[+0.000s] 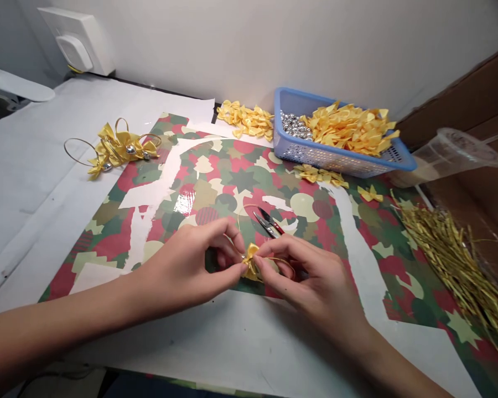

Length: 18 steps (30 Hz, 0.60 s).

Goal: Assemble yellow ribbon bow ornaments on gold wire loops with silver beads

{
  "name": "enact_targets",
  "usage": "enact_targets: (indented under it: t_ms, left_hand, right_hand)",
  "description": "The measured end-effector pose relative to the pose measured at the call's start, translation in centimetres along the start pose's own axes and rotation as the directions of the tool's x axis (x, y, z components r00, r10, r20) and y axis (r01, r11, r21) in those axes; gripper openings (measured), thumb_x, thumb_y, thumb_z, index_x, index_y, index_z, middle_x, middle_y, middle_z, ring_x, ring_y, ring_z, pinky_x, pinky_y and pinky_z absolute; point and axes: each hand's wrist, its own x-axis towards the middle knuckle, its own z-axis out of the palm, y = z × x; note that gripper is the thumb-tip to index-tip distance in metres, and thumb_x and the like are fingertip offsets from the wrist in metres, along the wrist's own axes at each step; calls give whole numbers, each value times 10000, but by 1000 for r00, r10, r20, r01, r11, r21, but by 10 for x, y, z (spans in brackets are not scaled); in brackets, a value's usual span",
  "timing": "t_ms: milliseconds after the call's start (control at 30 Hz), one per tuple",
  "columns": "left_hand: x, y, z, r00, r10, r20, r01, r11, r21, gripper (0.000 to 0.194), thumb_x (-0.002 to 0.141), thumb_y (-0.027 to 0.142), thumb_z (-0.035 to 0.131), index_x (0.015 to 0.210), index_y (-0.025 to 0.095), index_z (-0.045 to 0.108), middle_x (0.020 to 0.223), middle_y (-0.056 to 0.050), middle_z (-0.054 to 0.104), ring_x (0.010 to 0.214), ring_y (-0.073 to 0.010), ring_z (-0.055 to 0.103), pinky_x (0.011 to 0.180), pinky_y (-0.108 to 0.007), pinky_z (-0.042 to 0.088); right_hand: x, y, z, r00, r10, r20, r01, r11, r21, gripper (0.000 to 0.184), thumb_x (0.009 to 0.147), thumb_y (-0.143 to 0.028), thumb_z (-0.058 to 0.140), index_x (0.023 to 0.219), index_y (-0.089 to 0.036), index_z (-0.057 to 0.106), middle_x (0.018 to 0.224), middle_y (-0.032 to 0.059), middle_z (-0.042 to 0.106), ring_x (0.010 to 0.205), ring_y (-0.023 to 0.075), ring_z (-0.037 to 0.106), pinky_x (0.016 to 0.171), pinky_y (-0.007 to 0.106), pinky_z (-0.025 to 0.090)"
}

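Note:
A small yellow ribbon bow is pinched between both hands, just above the front of the patterned paper. My left hand closes thumb and fingers on its left side, where a bit of silver shows at the fingertips. From the right, my right hand grips the bow's other side between thumb and index finger. A thin gold cord loops out by the right fingers, and part of it is hidden behind them. Snips with pointed blades lie right behind the bow, their handle end covered by my right hand.
A blue basket at the back holds yellow bows and silver bells. More bows lie beside it. Finished-looking looped bows are heaped at left. Gold cords lie at right near a tilted clear plastic cup.

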Motion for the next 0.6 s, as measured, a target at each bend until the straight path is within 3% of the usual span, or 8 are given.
enact_targets:
  t_ms: [200,333,600]
  left_hand:
    - [-1,0,-2,994,102,38,-104,993,52,86,812,102,521,835,184,510,754,22,598,629,-82,553,561,-191,447]
    - [0,0,-2,994,96,42,-99,993,65,49,845,135,503,861,178,522,763,11,607,643,-88,554,586,-203,459]
    - [0,6,-2,996,-68,62,69,998,-14,181,852,229,532,1018,170,571,797,-28,706,740,-155,641,630,-255,470]
  right_hand:
    - [2,1,-4,998,52,28,-53,998,42,126,843,-213,551,728,-186,598,546,-54,375,469,83,360,415,199,312]
    - [3,3,-6,998,35,48,-38,997,66,123,855,-241,557,762,-187,616,556,-46,391,482,91,377,425,206,334]
    - [0,4,-2,990,0,139,-21,989,149,95,890,-232,530,836,-199,601,575,-57,386,486,87,366,437,199,343]
